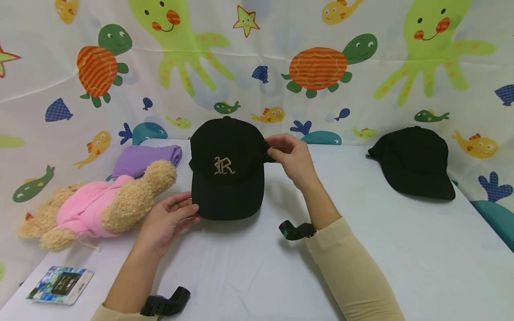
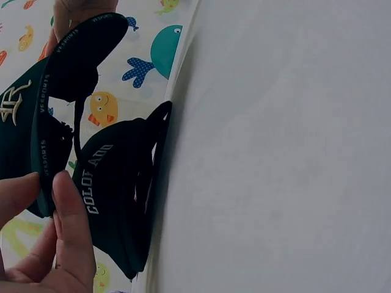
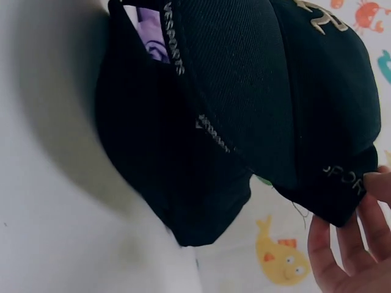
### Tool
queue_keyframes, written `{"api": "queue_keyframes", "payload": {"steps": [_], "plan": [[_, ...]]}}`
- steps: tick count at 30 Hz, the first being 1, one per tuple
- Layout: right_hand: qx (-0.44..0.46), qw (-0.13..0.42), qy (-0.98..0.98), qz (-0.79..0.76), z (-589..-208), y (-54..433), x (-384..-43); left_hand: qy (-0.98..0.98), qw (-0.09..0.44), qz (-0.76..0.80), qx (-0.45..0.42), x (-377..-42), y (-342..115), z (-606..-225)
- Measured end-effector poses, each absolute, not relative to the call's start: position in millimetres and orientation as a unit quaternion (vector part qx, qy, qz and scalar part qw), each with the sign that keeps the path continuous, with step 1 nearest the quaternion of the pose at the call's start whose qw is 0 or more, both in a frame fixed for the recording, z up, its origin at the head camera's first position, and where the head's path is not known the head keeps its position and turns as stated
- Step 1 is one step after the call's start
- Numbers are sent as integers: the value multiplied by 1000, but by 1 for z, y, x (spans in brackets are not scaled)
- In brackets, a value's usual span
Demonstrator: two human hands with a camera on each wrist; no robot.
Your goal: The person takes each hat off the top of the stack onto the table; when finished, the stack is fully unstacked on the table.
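A black baseball cap (image 1: 226,169) with a beige letter R on its front is held up over the white table, brim toward me. My left hand (image 1: 170,223) holds the cap's lower left edge, where thumb and fingertips (image 2: 72,207) pinch it in the left wrist view. On the other side my right hand (image 1: 292,157) pinches a flap at the cap's right, the thumb and fingers (image 3: 360,244) closed over its lettered end. Behind it, a second dark cap (image 2: 113,189) with pale lettering stands on the table, hidden in the head view.
Another black cap (image 1: 417,165) lies at the back right. On the left are a teddy bear (image 1: 92,209) in pink clothing, a folded purple cloth (image 1: 138,159) and a flat colourful packet (image 1: 60,285). A patterned sea-animal curtain (image 1: 257,49) backs the white table (image 1: 401,258).
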State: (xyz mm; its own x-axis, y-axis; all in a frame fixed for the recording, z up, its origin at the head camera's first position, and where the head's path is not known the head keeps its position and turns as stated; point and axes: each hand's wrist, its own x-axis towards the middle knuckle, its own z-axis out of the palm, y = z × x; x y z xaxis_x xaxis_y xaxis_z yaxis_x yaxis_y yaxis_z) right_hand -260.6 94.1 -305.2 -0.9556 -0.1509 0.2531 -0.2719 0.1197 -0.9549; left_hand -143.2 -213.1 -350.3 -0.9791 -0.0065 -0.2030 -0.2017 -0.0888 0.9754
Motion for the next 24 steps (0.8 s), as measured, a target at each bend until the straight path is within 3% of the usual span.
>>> {"api": "queue_keyframes", "payload": {"steps": [24], "plan": [[118, 60, -729, 671, -287, 108, -258, 659, 76, 745, -67, -145, -196, -341]]}}
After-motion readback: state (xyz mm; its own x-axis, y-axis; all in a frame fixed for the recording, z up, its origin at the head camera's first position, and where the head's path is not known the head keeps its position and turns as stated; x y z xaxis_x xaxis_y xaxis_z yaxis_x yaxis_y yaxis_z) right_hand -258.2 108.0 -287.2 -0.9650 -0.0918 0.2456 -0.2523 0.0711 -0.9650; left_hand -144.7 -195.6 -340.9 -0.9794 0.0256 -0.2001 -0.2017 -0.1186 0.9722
